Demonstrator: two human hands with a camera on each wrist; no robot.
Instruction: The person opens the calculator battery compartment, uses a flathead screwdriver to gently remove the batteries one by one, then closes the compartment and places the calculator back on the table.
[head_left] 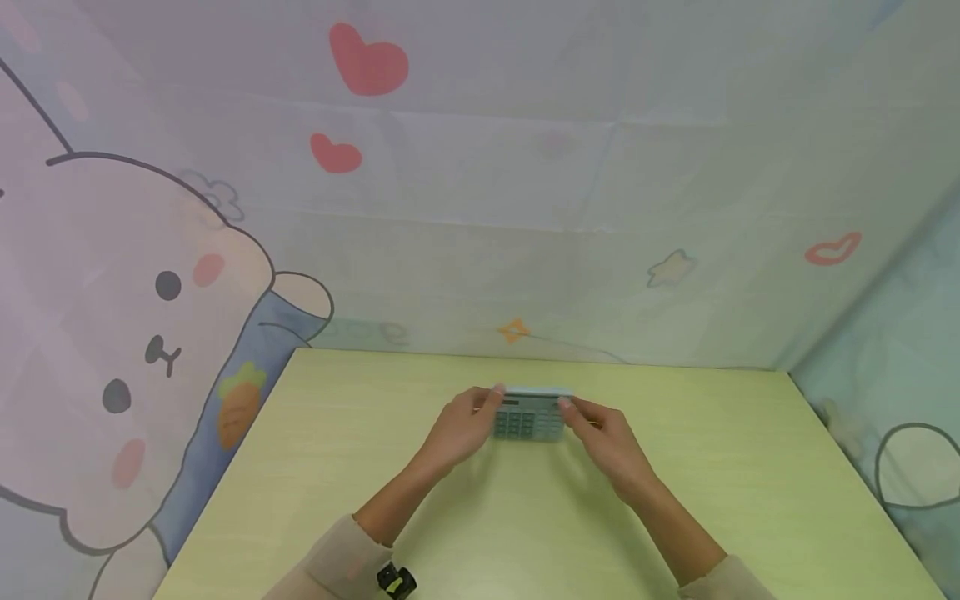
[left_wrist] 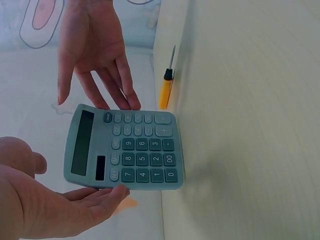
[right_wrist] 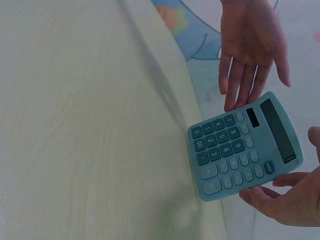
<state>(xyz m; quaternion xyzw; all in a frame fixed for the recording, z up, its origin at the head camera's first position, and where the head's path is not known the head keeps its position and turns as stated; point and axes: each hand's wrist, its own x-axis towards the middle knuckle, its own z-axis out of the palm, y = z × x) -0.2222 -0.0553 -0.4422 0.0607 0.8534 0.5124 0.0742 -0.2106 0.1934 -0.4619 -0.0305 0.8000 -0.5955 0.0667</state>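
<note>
A pale blue-green calculator is held upright and tilted between both hands, its keys and display facing the wearer. Along its left side, my left hand supports the edge with its fingertips. My right hand does the same at the right edge. In the left wrist view, the right hand has long straight fingers reaching partly behind the calculator, thumb spread away. The right wrist view shows the left hand with similarly extended fingers. Whether the calculator's lower edge touches the table cannot be told.
A screwdriver with a yellow handle lies on the pale yellow-green table, mostly hidden behind the right hand in the head view. Printed cloth hangs behind the table's far edge. A small black device sits by the left sleeve.
</note>
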